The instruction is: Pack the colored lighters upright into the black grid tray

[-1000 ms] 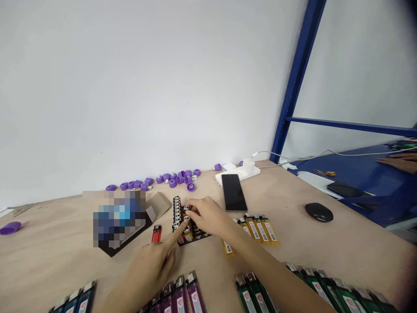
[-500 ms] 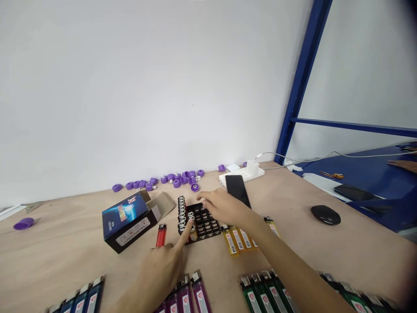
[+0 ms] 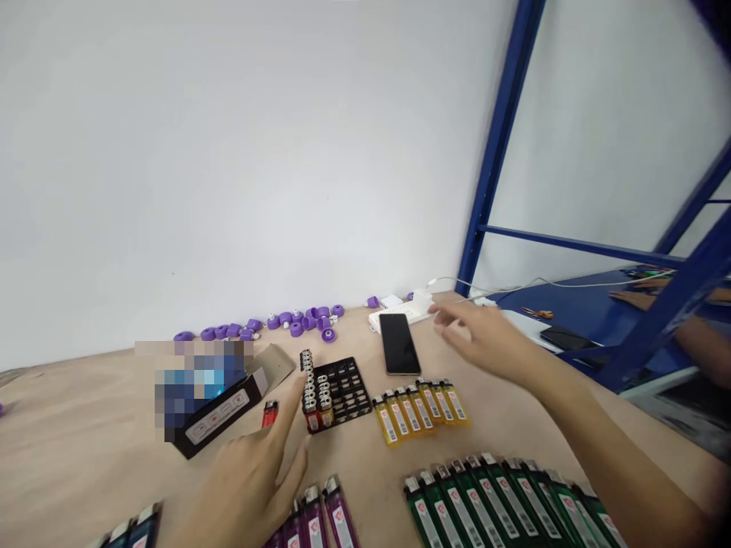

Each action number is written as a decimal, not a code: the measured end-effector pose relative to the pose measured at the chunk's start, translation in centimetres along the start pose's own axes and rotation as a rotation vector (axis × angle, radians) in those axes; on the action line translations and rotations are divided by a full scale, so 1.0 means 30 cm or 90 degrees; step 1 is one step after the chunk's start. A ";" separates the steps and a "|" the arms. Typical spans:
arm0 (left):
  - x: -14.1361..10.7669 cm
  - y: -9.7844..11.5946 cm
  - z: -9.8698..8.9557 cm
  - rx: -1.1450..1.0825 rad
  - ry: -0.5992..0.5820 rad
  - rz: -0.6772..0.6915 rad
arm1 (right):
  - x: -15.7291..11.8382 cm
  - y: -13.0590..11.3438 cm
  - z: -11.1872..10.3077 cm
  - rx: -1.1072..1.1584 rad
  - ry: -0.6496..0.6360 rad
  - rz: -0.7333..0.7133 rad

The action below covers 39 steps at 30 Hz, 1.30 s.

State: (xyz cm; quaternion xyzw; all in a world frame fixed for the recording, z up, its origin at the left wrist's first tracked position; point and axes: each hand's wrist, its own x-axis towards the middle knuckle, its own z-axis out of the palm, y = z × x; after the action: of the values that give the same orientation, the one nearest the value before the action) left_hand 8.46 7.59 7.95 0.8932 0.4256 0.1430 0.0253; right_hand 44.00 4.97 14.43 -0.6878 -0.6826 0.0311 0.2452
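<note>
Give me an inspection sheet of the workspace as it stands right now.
Surface: plywood table, lighters and other items spread across it.
Job's things: black tray with lighters in its left part; rows of yellow lighters, green lighters, purple lighters and blue lighters; one red lighter lying loose.
Clutter: box, phone, purple caps.
Hands: left hand pointing at the tray, holding nothing; right hand open, raised, holding nothing.
Cables: white cable from the charger on the power strip.
Surroundings: white wall, blue shelf frame, co-worker's hand at right.
</note>
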 end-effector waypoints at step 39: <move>-0.012 -0.016 -0.058 -0.073 0.121 -0.011 | -0.190 0.194 0.262 0.078 -0.244 0.176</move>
State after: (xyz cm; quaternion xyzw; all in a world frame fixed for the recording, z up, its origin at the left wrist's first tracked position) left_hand 7.41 7.48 9.45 0.8691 0.4245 0.2511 0.0374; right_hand 46.03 2.16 3.68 -0.7402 -0.6128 0.2354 0.1457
